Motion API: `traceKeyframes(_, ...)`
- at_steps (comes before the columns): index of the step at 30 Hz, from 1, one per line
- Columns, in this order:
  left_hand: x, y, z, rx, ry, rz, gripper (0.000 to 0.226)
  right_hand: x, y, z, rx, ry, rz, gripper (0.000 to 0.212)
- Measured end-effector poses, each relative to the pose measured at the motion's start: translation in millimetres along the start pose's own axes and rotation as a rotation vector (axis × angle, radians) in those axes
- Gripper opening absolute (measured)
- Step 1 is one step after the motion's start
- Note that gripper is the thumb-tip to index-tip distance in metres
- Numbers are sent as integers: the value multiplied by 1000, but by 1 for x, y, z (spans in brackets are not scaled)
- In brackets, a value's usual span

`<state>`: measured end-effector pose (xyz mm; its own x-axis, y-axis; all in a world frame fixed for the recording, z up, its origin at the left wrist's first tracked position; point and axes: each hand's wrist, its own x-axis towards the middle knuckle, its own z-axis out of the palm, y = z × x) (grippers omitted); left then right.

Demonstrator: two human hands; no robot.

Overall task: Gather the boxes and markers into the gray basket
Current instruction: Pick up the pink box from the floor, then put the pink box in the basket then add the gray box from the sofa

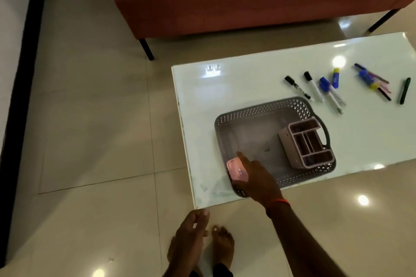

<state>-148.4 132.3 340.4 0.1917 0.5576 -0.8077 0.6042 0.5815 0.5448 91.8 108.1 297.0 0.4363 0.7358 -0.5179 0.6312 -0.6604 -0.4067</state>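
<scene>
We saw the right hand (254, 177) in the lower middle of the frame, fingers straight and loose, holding nothing, lying over a small pink box (235, 168). That box sat in the lower left corner of the gray basket (254, 109). A bigger box with slots (307, 141) leaned at the basket's right end. The markers (314, 87) lay on the white table (225, 83), up and to the right. The left hand (192, 229) hung loose and empty by the table's bottom corner.

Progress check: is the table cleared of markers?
No, several markers lie on the table beyond the gray basket.
</scene>
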Motion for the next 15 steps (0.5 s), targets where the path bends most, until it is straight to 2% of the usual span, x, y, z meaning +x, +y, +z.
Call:
traceKeyframes(3, -15, 9, -9, 54, 44, 54, 53, -18, -5, -13, -66, 5, -26, 98)
traceKeyframes(6, -42, 26, -26, 162, 21, 169, 58, -45, -20, -35, -79, 54, -47, 97)
traceKeyframes(11, -103, 74, -68, 371, 8, 323, 51, -102, -71, -89, 46, 60, -142, 90)
traceKeyframes(15, -151, 111, -92, 424, 89, 421, 47, -149, -124, -132, 24, 70, -276, 84)
